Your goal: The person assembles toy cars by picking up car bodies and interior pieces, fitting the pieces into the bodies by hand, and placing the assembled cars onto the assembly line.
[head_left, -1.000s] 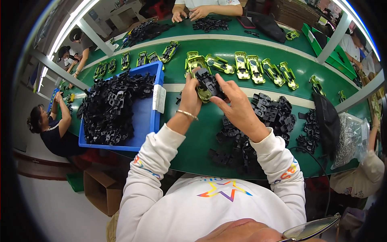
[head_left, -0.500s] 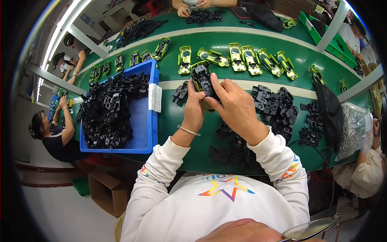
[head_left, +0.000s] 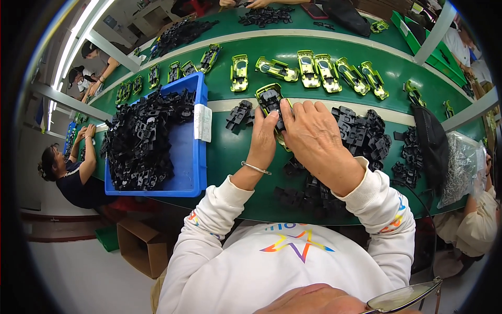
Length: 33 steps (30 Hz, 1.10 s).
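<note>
Toy car (head_left: 269,97) is in both hands above the counter (head_left: 225,167), front centre. Left hand (head_left: 263,135) pinches its left side, thumb on top; right hand (head_left: 317,132) has fingers bent together over the right side, thumb hidden, can't tell if it pinches. Black part sits in the green shell; can't tell if fully seated, so I'd call this unit partway. Cars at upper left (head_left: 210,58) look filled with black; row ahead (head_left: 239,73) shows mostly green. Plenty of loose parts left: blue bin (head_left: 201,170), right-hand pile (head_left: 363,135). Room: gap between bin and pile, forearms crossing the near edge. Loose parts (head_left: 240,116) just beside left hand; pile crowds right wrist.
</note>
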{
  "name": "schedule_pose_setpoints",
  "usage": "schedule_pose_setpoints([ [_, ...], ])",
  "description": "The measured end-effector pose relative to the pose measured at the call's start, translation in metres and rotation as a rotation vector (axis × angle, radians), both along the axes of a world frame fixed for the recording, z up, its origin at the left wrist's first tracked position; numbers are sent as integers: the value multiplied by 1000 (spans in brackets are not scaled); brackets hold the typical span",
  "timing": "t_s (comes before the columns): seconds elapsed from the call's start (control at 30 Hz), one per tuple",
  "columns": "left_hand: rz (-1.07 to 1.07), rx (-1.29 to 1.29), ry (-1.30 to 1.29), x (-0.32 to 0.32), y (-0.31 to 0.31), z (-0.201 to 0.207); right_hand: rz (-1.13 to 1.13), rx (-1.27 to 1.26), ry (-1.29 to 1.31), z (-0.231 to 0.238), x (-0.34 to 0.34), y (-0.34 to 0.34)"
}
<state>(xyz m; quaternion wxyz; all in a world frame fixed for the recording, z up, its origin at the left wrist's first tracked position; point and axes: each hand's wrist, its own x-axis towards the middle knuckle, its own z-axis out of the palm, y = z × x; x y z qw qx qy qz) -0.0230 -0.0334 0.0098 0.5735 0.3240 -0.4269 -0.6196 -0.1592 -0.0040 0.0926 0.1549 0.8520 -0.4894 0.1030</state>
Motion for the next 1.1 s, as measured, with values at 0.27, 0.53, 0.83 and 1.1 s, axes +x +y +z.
schedule_pose_setpoints([
  [0.27,74,24,-41,-2,1,8,-70,69,-227,-3,2,-1],
  [0.53,53,24,-44,-8,8,14,89,213,-472,-3,-19,2],
  [0.83,-140,-70,-208,-9,18,25,-107,999,-1415,-5,-35,-45],
  [1.1,-119,-145,-353,-9,21,22,-184,1207,-1603,-19,-34,-46],
])
